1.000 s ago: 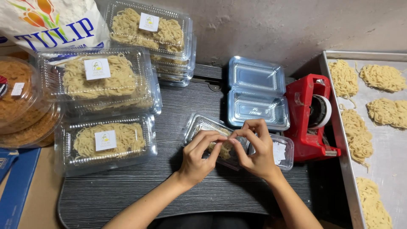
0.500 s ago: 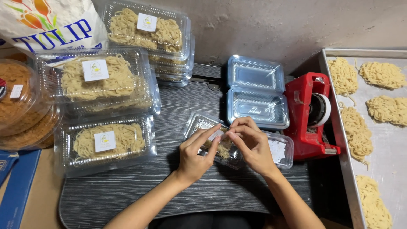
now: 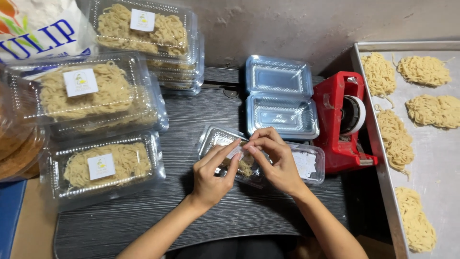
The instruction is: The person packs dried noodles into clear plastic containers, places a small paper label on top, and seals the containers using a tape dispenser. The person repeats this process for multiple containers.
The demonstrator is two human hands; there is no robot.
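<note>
While both hands meet over it, the clear plastic box (image 3: pixel 261 160) of noodles lies on the dark table (image 3: pixel 191 211), just in front of an open empty box (image 3: pixel 280 103) and beside the red tape dispenser (image 3: pixel 342 120). The left hand (image 3: pixel 213 172) rests its fingers along the lid, and the right hand (image 3: pixel 275 160) is curled with its fingertips pinched at the lid's middle, near a small white label; whether they grip the label or only press it, I cannot tell. The box looks light, thin and springy, so its lid would likely buckle under a hard squeeze, and the dried noodles inside seem brittle. The stiffer rim and corners look the safest places to hold. To the left stand 3 stacks of filled, labelled boxes (image 3: pixel 108 165). On the right, a metal tray (image 3: pixel 448 158) carries loose noodle nests (image 3: pixel 395 139).
</note>
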